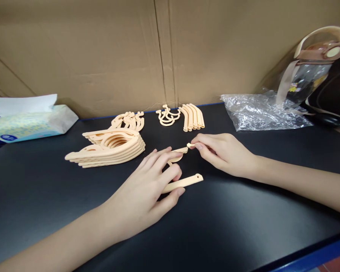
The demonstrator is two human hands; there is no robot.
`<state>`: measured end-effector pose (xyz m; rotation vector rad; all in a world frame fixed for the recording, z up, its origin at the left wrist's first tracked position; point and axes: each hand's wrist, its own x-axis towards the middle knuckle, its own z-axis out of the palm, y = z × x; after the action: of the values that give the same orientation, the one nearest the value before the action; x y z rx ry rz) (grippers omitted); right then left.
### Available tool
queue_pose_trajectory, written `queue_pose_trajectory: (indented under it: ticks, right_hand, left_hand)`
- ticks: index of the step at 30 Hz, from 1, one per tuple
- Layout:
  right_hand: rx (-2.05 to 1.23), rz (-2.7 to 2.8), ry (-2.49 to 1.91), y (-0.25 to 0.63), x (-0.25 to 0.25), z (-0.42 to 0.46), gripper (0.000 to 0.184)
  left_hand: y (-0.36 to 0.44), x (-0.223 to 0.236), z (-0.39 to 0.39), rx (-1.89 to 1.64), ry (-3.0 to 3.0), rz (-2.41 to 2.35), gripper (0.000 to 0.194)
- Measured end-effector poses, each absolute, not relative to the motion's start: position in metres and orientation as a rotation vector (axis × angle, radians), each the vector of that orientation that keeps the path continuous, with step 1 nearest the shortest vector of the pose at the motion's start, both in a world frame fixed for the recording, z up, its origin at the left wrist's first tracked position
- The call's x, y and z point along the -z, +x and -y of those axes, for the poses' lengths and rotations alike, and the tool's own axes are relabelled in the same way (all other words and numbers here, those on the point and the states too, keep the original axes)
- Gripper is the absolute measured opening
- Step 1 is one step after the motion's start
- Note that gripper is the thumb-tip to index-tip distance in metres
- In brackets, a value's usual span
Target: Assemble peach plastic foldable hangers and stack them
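Item: one hanger [188,181], cream, on the black table [187,241], partly covered by my left hand [146,185]. Its lower bar lies between my left thumb and forefinger, which are closed about it, its holed end sticking out past their tips. Its upper bar passes under my other left fingers, which are spread and laid flat over it.

Item: one peg [189,145], cream, small, pinched between thumb and forefinger of my right hand [231,155], the gap closed on it. It sits at the tip of the hanger's upper bar; whether seated in it, I cannot tell.

Surroundings, all placed from the hanger:
- Stack [113,155] of like frames, layered: left.
- Hooks, two groups: one beyond and left [130,121], one straight beyond [166,121].
- Loose bars [192,118], curved, in a row: beyond, slightly right.
- Wrapper [260,113], clear, crumpled: beyond and right.
- Bottle [314,77], strapped: farther right, behind the wrapper.
- Tissues [36,122], soft pack: far left.
- Cardboard [107,56]: backdrop beyond.
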<state>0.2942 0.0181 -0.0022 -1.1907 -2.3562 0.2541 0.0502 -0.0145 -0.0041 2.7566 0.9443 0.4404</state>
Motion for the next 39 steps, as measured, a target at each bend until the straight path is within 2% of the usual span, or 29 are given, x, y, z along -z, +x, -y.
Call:
queue_pose_trajectory:
  ticks: [10, 15, 28, 34, 39]
  right_hand:
    - [-0.289, 2.441, -1.187, 0.2934, 0.002, -0.0171, 0.03]
    - [-0.338, 2.463, -1.044, 0.295, 0.0004, -0.0155, 0.035]
    - [-0.364, 2.499, -0.921, 0.297, 0.0037, -0.019, 0.033]
    - [-0.372, 2.497, -1.004, 0.2969, 0.0041, -0.0202, 0.033]
    - [-0.363, 2.504, -1.027, 0.2952, 0.0024, -0.0198, 0.052]
  left_hand:
    - [0.0484, 0.0098, 0.0082, -0.639, 2.666, -1.007, 0.011]
    - [0.0476, 0.01, 0.0071, -0.643, 2.646, -1.035, 0.011]
    - [0.0475, 0.0109, 0.0085, -0.635, 2.692, -1.037, 0.013]
    - [0.047, 0.01, 0.0087, -0.599, 2.704, -1.042, 0.017]
    - [0.046, 0.0104, 0.0085, -0.597, 2.704, -1.044, 0.016]
